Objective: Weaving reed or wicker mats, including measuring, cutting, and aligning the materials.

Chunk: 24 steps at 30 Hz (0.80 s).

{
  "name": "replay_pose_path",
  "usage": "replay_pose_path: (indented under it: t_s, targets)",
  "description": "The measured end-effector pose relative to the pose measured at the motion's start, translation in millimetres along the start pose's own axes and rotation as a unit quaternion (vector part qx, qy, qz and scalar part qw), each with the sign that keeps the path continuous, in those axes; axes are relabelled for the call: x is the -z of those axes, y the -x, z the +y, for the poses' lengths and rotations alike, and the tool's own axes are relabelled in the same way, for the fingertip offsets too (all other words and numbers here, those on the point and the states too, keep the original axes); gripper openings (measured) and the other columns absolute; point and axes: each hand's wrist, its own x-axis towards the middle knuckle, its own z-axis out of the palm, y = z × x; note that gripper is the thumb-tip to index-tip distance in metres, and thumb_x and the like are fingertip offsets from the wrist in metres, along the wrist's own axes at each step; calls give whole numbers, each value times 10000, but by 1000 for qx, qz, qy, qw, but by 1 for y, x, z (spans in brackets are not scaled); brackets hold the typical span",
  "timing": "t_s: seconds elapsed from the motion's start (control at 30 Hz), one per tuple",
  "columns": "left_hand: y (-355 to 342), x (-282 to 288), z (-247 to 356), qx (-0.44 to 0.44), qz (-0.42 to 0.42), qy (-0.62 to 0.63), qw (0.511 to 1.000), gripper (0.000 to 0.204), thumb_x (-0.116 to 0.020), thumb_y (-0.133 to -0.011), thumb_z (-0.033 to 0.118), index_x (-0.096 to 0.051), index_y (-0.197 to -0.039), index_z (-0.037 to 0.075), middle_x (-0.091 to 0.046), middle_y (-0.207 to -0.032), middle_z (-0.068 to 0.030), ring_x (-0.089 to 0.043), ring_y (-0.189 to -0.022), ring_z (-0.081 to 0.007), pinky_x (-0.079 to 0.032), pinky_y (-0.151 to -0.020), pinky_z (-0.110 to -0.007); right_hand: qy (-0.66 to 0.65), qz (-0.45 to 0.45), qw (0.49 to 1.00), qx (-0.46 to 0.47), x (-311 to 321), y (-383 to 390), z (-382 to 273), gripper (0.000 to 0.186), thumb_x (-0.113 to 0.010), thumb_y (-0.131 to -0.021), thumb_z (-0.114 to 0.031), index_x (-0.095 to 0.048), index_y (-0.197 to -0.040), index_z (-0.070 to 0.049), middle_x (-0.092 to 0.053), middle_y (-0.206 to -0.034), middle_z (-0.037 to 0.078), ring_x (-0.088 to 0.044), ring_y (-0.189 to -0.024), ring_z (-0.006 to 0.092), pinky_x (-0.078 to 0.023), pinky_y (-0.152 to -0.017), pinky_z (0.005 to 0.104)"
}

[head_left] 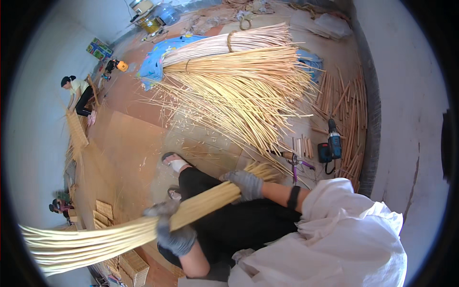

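Observation:
My left hand (174, 229), in a grey glove, is closed on a flat bundle of pale woven strips (205, 203), whose loose strands fan out to the lower left. My right hand (244, 184), also gloved, holds the same bundle near its frayed upper-right end, just over my black-clad legs. Beyond it lie a large pile of cane rods (239, 91) on a blue patterned cloth (153, 62), pliers with purple handles (301, 167) and a cordless drill (333, 143).
A person (76, 95) works by the left wall at a woven panel (76, 126). Woven baskets (134, 265) and mats (103, 213) sit at the lower left. Brown sticks (351, 110) lie along the right wall. A water jug (167, 14) stands at the back.

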Motion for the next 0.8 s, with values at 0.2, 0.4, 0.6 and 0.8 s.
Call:
replay_pose_path:
  t_s: [0.2,0.4,0.6,0.8]
  targets:
    - [9,1,100,-63,-100,169,978,280,-600,-678,10,-354,-712,138,-333,-511,59,-305,-457,-47,-294,-479,-209,74,-136,985,78,82,33,-85,919,-767,-552,-291,-287,-1282,-5,-419,-1208,225,-442,-1093,363,-351,-943,381]
    - [21,29,91,-27,-67,203,977,258,-592,-677,10,-367,-695,133,-366,-516,49,-333,-468,-54,-303,-481,-219,100,-143,982,67,80,47,-84,914,-755,-577,-306,-272,-1286,7,-437,-1191,228,-457,-1078,359,-360,-931,377]
    - [29,41,81,-23,-57,203,977,247,-591,-691,33,-374,-746,138,-330,-534,60,-294,-458,-54,-315,-511,-217,103,-61,989,82,57,54,-75,732,-725,-602,-295,-396,-1200,-30,-517,-1070,194,-517,-983,335,-400,-863,386]
    - [11,29,84,-58,-71,198,976,282,-620,-653,10,-392,-754,143,-378,-532,62,-375,-486,-49,-345,-508,-199,118,-63,990,39,61,42,-74,423,-675,-618,-265,-520,-974,-96,-580,-859,129,-566,-816,319,-438,-740,401]
